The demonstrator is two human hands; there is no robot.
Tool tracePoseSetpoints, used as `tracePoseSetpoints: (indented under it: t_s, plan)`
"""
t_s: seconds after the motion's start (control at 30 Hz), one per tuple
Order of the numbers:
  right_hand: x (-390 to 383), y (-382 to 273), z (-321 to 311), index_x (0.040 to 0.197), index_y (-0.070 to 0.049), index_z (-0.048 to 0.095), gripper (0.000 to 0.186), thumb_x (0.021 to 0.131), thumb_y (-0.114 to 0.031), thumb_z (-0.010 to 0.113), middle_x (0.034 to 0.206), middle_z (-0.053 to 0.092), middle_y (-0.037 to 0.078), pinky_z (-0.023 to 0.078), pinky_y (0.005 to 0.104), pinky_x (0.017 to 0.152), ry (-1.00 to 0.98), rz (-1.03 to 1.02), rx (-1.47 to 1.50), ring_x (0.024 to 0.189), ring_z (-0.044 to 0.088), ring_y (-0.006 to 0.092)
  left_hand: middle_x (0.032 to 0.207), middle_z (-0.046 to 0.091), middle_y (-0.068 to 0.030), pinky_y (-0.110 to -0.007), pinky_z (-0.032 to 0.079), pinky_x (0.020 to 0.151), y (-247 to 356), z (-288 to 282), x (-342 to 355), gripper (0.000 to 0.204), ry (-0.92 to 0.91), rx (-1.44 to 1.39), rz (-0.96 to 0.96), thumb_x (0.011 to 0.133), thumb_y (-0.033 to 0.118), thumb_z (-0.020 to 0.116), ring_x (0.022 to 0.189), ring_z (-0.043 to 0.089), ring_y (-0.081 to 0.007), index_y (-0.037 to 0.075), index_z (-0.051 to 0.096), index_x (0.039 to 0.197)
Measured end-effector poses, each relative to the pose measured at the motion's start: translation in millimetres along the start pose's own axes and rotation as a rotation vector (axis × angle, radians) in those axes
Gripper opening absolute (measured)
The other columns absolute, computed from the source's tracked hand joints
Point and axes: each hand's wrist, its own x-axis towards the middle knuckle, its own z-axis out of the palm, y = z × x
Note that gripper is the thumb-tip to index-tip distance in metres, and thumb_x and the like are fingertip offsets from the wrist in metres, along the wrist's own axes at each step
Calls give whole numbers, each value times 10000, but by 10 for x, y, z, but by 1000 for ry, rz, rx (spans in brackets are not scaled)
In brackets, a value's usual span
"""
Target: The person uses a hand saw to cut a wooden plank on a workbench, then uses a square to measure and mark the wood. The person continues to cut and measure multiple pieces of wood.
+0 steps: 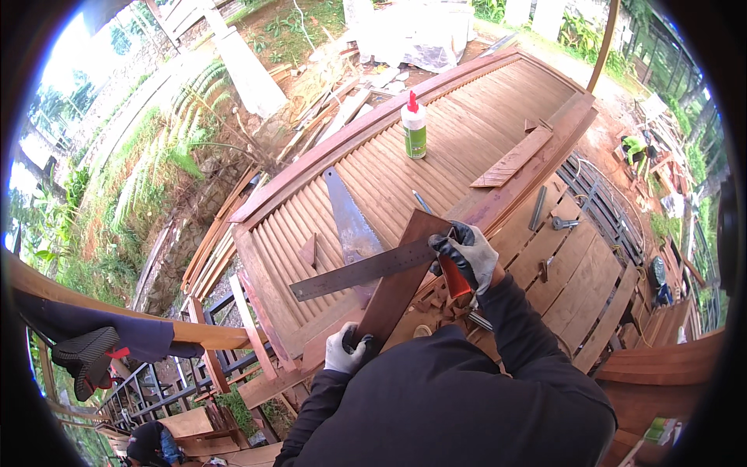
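My left hand [346,349], in a pale work glove with dark fingertips, is closed round the near end of a dark brown wooden board [394,302]. At the board's far end my right hand [471,251], gloved alike, grips a try square [346,275]. Its steel blade lies slantwise across the board and reaches out to the left; an orange-red stock shows below my right fingers. Under them is a slatted wooden panel [459,124]. A handsaw blade [348,214] rests on the slats, its lower end partly hidden. A pencil [422,202] lies beyond the board.
A glue bottle [415,128] with a red cap stands on the panel. Wood offcuts [310,251] and a grooved piece [513,158] lie there too. To the right, a plank surface [580,300] bears small tools. One person [638,149] is far right, another [148,444] lower left.
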Motion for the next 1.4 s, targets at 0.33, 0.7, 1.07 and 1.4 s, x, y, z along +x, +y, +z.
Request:
tracePoseSetpoints:
  t_s: [0.33,0.7,1.07,1.4]
  plan:
    - [42,101,-2,935,21,599,226,923,-161,732,749,621,54,556,285,506,-17,-33,-109,581,659,152,865,699,-167,-296,515,745,95,-20,138,238,-122,-311,-217,848,83,685,802,679,-171,-31,631,1050]
    - [-150,735,-216,860,-96,564,146,934,-145,680,694,588,48,546,320,484,331,65,194,576,648,193,955,715,-183,-440,537,813,426,-228,555,305,-133,369,-172,856,302,704,930,684,-366,67,667,1046]
    - [-215,1434,-134,940,-74,564,181,933,-197,697,699,581,51,564,342,525,535,77,321,570,645,209,1003,698,-142,-427,503,894,-155,-224,1034,343,-199,611,-58,852,343,697,981,663,-331,60,661,1043]
    - [-207,1784,-238,979,-42,617,92,954,-124,649,777,627,64,578,341,532,587,79,447,553,646,205,1312,517,-142,-507,361,1075,-183,247,853,639,115,471,293,742,348,780,1278,454,-362,105,555,1289]
